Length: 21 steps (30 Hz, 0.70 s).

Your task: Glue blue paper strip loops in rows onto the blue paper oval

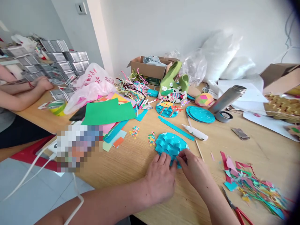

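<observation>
A round blue paper craft piece (172,142) with rows of raised scallops lies on the table before me. My left hand (161,178) grips its near edge, fingers bent over the scallops. At the lower right edge my right hand (193,165) pinches thumb against fingers; the small part between the fingertips is hidden. Small piles of round confetti (152,138) lie just left of the piece. Beyond it are a white glue bottle (195,132) and a long blue paper strip (175,128). A thin wooden stick (199,150) lies close to my right hand.
Red-handled scissors (234,204) and colourful paper scraps (257,187) lie at right. Behind stand decorated blue discs (167,109), plain discs (201,114) and a steel flask (227,98). Left are coloured sheets (105,112), a blurred-out device with cables, and another person's hands (43,83).
</observation>
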Motion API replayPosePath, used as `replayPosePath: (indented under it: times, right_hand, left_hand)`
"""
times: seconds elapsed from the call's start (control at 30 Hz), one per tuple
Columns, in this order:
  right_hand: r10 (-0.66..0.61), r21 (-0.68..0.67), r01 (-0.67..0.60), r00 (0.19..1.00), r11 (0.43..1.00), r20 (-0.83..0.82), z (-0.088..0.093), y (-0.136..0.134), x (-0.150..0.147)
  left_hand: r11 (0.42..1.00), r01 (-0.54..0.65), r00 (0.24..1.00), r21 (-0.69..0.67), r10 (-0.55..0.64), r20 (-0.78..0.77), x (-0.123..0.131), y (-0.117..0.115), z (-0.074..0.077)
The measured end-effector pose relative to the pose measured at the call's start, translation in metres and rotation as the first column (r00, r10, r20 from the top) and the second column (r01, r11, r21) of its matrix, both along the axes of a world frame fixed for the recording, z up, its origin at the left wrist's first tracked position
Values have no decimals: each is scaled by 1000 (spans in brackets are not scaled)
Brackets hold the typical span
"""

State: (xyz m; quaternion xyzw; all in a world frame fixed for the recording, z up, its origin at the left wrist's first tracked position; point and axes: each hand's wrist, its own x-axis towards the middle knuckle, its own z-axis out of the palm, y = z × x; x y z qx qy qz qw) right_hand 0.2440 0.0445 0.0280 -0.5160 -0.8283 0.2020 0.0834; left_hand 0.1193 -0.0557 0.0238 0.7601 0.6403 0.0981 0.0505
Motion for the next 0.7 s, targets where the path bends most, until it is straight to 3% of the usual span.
replayPosePath:
  times: [0.43,0.7]
  right_hand:
    - [-17,5,17,998,1000,-57,0,1,3]
    - [-39,75,39,999,996,0,6,0,4]
  left_hand:
    - [998,-25,998,53,22,56,2,2,-4]
    - [999,-32,999,18,31,27,1,2,7]
